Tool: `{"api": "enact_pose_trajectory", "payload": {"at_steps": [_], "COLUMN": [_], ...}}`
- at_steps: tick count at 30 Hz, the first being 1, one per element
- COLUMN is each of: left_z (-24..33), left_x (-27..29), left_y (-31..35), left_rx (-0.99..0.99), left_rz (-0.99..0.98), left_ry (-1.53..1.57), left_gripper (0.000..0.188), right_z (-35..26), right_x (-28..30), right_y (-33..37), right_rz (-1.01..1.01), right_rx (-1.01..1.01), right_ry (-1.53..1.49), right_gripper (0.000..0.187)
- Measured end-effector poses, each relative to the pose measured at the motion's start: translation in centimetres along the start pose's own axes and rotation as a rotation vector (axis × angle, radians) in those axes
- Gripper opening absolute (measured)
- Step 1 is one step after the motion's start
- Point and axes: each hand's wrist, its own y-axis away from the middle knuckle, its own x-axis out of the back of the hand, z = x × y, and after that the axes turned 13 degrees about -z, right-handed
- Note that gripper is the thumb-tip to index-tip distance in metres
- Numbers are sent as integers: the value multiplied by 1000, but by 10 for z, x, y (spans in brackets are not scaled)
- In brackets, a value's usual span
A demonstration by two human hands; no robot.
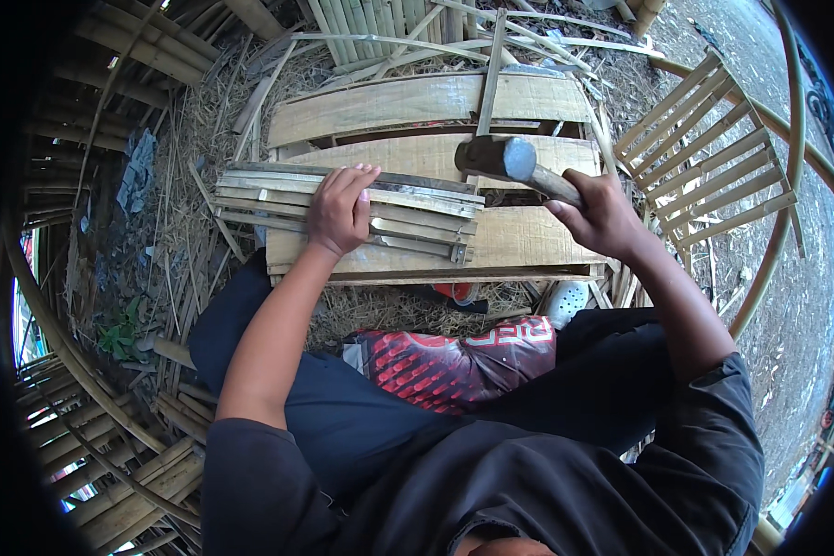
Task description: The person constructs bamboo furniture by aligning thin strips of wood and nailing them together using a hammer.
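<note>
The left hand (340,211) presses flat on stiff, light bamboo strips (417,206). The right hand (602,215) grips a heavy mallet (508,160) by its handle.

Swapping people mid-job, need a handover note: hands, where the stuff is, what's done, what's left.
Left hand: flat on a stack of bamboo strips, pinning it to the slatted wooden bench.
Right hand: gripping a hammer by its handle, head raised over the bench, just right of the stack.
One thin strip lies across the back slats. A curved slatted bamboo frame stands to the right; loose strips and straw lie around.
Done: strips gathered, roughly aligned on the bench.
Left: looks like the stack is yet to be struck or fixed; whether any nail is in cannot be seen.
</note>
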Motion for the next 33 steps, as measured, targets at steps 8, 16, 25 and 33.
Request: {"api": "enact_pose_trajectory", "payload": {"at_steps": [8, 16, 25, 33], "left_z": [-2, -2, 3, -4], "left_x": [-3, -10, -8, -6], "left_y": [0, -2, -6, 0], "left_rx": [-25, -35, -41, -16], "left_rz": [33, 35, 14, 0], "left_ry": [-34, -27, 2, 12], "left_gripper": [37, 36, 37, 38], "right_z": [-10, 8, 17, -14], "right_x": [-11, -25, -31, -9], "right_y": [-4, -5, -4, 4], "right_rz": [82, -79, -79, 23], "right_rx": [-3, -50, -103, -62], "right_ry": [-43, 91, 125, -96], "right_gripper": [41, 41, 45, 46]}}
